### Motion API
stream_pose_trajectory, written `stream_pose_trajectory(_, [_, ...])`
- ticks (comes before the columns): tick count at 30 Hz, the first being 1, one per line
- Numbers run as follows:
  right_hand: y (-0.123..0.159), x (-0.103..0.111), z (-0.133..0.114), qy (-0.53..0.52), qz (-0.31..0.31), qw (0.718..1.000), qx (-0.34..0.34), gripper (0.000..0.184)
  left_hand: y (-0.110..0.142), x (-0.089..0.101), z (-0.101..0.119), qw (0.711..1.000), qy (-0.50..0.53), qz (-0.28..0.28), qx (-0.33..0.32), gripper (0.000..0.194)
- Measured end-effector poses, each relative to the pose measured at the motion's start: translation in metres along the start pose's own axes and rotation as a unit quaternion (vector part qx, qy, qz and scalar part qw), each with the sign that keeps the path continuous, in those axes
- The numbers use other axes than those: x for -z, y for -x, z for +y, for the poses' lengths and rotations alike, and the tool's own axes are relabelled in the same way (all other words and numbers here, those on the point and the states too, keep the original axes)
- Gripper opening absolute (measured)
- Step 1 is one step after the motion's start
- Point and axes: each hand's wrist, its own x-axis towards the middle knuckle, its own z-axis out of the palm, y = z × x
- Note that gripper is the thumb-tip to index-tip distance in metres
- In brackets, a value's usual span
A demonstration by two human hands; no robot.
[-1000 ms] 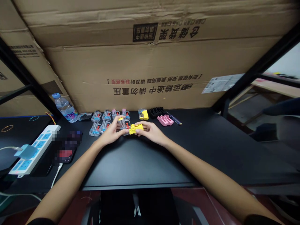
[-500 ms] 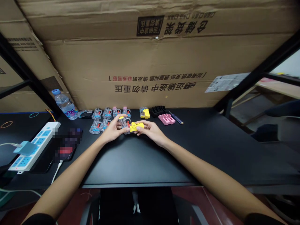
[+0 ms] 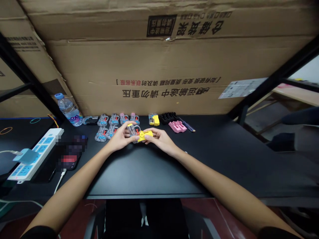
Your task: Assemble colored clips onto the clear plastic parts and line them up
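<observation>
My left hand (image 3: 122,136) is closed around a small clear plastic toy water gun (image 3: 134,130) with a yellow cap and a red trigger. In my right hand (image 3: 160,138) a yellow plastic piece (image 3: 145,135) with a round boss is pinched between thumb and fingers. The yellow piece touches the clear toy at its right side; whether they are joined I cannot tell. Several similar clear toys (image 3: 101,133) with red and blue parts lie just beyond my left hand. Behind my right hand stands another clear toy with a yellow part (image 3: 154,119).
Pink plastic pieces (image 3: 177,126), black plastic pieces (image 3: 168,118) and a pen (image 3: 188,125) lie at the back right. To the left are a water bottle (image 3: 69,109), a power strip (image 3: 37,154) and a phone (image 3: 72,154). A cardboard wall (image 3: 149,63) closes off the back.
Both hands keep their holds, with the yellow piece shifted very slightly against the clear toy. A tiny white spot now shows beside my right forearm.
</observation>
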Motion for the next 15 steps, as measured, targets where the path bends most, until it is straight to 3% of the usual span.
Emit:
stream_pose_trajectory(7, [-0.001, 0.001, 0.008, 0.033, 0.017, 0.999, 0.032, 0.049, -0.003, -0.002, -0.010, 0.999, 0.052, 0.004, -0.002, 0.068])
stream_pose_trajectory(11, [0.002, -0.003, 0.007, 0.143, 0.055, 0.982, 0.111, 0.041, 0.000, -0.006, -0.007, 1.000, 0.005, 0.020, -0.017, 0.054])
stream_pose_trajectory(15, [0.005, -0.006, 0.001, 0.224, 0.037, 0.964, 0.138, 0.029, 0.003, -0.011, -0.002, 0.998, -0.042, 0.035, -0.043, 0.045])
